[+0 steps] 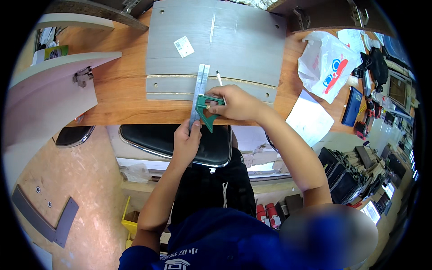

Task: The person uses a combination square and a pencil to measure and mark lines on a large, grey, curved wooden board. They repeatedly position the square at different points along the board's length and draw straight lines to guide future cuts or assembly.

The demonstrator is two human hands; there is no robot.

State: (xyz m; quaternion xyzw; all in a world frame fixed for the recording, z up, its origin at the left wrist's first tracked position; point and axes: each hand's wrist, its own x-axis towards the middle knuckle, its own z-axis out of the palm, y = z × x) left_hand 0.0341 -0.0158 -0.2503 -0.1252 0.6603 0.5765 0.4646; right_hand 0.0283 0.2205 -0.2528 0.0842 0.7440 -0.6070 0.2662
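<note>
A combination square with a steel rule [201, 81] and a green head [207, 118] lies across the near edge of the grey boards. My left hand [187, 140] is closed round the rule's near end, just off the table's front edge. My right hand [237, 102] grips the green head from the right, thumb and fingers wrapped on it. A white pen [219, 78] with a dark tip sticks out beyond the right hand's fingers; its lower part is hidden. Under the rule are a large grey panel [247, 45] and narrower grey strips [243, 86] with a raw chipboard edge.
Pale panels [54, 94] with hinges stand at the left. Right of the boards are a white plastic bag [326, 67], a paper sheet [309, 118] and a blue folder [352, 106] on the wooden table [121, 105]. A black stool [211, 146] stands at the table's front.
</note>
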